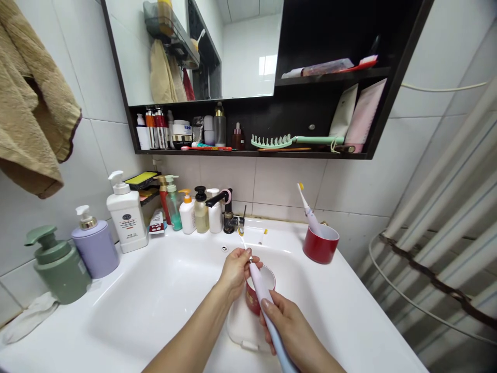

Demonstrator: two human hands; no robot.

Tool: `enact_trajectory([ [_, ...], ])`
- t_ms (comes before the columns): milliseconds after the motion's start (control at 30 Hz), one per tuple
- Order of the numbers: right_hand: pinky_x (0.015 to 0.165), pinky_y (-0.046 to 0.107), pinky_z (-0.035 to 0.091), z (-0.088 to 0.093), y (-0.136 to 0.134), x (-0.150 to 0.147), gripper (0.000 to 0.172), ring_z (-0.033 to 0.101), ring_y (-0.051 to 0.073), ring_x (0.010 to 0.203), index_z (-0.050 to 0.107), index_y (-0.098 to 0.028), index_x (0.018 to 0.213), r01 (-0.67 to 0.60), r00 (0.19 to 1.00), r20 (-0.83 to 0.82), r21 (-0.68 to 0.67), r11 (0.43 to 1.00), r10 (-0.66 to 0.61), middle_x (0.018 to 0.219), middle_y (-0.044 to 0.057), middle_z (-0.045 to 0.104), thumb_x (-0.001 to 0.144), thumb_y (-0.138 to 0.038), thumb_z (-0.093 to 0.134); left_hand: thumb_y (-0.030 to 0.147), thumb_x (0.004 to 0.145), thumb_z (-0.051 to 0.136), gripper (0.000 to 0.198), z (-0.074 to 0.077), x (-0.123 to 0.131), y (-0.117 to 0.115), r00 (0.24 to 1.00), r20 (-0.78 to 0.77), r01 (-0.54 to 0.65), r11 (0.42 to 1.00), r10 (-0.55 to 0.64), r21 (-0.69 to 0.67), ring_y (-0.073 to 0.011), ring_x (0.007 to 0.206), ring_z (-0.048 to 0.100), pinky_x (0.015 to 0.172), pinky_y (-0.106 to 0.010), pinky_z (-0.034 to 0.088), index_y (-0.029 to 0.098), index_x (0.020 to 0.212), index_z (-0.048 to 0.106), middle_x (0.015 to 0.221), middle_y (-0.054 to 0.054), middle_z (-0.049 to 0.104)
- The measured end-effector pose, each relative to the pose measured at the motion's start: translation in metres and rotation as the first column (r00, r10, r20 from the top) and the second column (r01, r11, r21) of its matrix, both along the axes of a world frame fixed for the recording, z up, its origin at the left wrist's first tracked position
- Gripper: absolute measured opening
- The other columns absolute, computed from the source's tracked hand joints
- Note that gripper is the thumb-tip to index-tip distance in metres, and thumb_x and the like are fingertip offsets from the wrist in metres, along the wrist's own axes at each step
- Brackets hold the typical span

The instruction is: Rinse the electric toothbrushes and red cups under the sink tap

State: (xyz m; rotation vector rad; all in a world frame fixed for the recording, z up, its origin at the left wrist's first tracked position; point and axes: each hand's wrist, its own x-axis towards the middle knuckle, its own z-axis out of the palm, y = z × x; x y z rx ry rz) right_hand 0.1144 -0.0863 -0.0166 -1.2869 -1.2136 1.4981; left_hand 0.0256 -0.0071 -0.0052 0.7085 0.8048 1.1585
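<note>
Over the sink, my right hand [285, 318] is wrapped round the pink and blue handle of an electric toothbrush [260, 282]. The fingers of my left hand [235, 269] pinch the slim white brush head [242, 238] where it meets the handle's tip. Beneath my hands a red cup [253, 303] stands partly hidden, beside a whitish case or tray [243, 331] in the basin. On the right of the counter a second red cup [320, 246] holds another toothbrush [308, 210]. A small brush head [264, 234] lies on the sink's back ledge.
A black faucet [228, 212] rises behind the white basin [155, 290]. Pump bottles [128, 217] line the back and left edge. Above hangs a dark shelf [272, 154] with a green hairbrush [310, 140]. White pipes [446, 207] run along the right.
</note>
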Motion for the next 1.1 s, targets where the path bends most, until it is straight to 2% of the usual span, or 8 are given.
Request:
enact_trajectory([
  [300,0.037,0.019,0.032,-0.0051,-0.0014,0.0025,0.027,0.039,0.007,0.041,0.043,-0.018,0.086,0.08,0.985,0.136,0.193,0.978,-0.107,0.054,-0.005,0.038,0.069,-0.036,0.036,0.023,0.065,0.047,0.011,0.0035,0.0027,-0.004,0.996,-0.049,0.075,0.992,-0.07,0.1,-0.0107,0.053,0.055,0.052,-0.02,0.04,0.013,0.063,0.041,0.053,0.0,0.054],
  [433,0.036,0.02,0.031,-0.0049,-0.0011,0.0014,0.03,0.037,0.006,0.039,0.043,-0.016,0.085,0.018,0.998,0.05,0.115,0.993,-0.024,0.055,-0.004,0.038,0.068,-0.039,0.035,0.026,0.062,0.049,0.014,0.0027,0.0033,-0.0042,0.995,-0.033,0.096,0.989,-0.093,0.109,-0.0114,0.053,0.055,0.053,-0.021,0.04,0.013,0.063,0.042,0.055,-0.001,0.055],
  [500,0.036,0.02,0.031,-0.0049,0.0,0.0013,0.03,0.036,0.007,0.039,0.044,-0.016,0.086,0.017,0.999,0.049,0.116,0.993,-0.023,0.054,-0.004,0.038,0.068,-0.039,0.034,0.027,0.061,0.05,0.016,0.0023,0.0043,-0.0047,0.996,-0.021,0.085,0.989,-0.084,0.118,-0.0115,0.053,0.055,0.054,-0.022,0.04,0.013,0.062,0.042,0.054,0.0,0.054],
  [600,0.041,0.021,0.032,-0.0048,0.0017,0.0019,0.027,0.037,0.008,0.042,0.045,-0.018,0.085,0.077,0.981,0.152,0.246,0.966,-0.117,0.053,-0.005,0.04,0.067,-0.037,0.038,0.026,0.061,0.05,0.015,0.0023,0.0062,-0.0059,0.999,-0.023,0.035,0.988,-0.032,0.153,-0.0109,0.053,0.054,0.058,-0.024,0.041,0.013,0.062,0.043,0.054,0.0,0.054],
  [667,0.043,0.021,0.033,-0.0039,0.0015,0.0017,0.025,0.038,0.008,0.044,0.045,-0.018,0.084,0.087,0.977,0.16,0.3,0.95,-0.14,0.053,-0.004,0.041,0.067,-0.036,0.04,0.026,0.061,0.05,0.015,0.0026,0.0067,-0.0067,1.0,-0.023,0.017,0.984,-0.013,0.178,-0.0106,0.054,0.054,0.059,-0.025,0.041,0.013,0.062,0.044,0.055,0.0,0.054],
  [833,0.036,0.02,0.031,0.0003,-0.003,-0.0015,0.027,0.033,0.006,0.037,0.041,-0.017,0.068,-0.036,0.993,-0.11,0.08,0.996,0.045,0.049,-0.005,0.037,0.069,-0.042,0.032,0.027,0.062,0.049,0.016,0.0028,0.0058,-0.0078,0.997,0.03,0.07,0.985,-0.076,0.156,-0.0114,0.055,0.054,0.057,-0.024,0.04,0.013,0.062,0.043,0.056,-0.002,0.055],
  [1000,0.037,0.019,0.031,-0.0024,-0.0046,-0.0018,0.026,0.036,0.006,0.039,0.041,-0.017,0.081,0.045,0.999,-0.011,0.189,0.981,-0.044,0.053,-0.005,0.038,0.067,-0.039,0.038,0.027,0.063,0.048,0.016,0.0019,0.0065,-0.0082,0.996,0.008,0.089,0.981,-0.092,0.175,-0.0111,0.054,0.054,0.056,-0.024,0.04,0.013,0.063,0.043,0.056,-0.002,0.054],
  [1100,0.035,0.019,0.03,-0.0038,-0.0043,-0.0016,0.027,0.035,0.005,0.038,0.04,-0.017,0.082,0.015,0.998,-0.057,0.127,0.992,-0.008,0.055,-0.004,0.038,0.069,-0.04,0.035,0.028,0.064,0.047,0.015,0.0021,0.0063,-0.0077,0.992,0.012,0.12,0.974,-0.124,0.19,-0.0113,0.054,0.053,0.056,-0.025,0.04,0.013,0.063,0.043,0.055,-0.001,0.054],
])
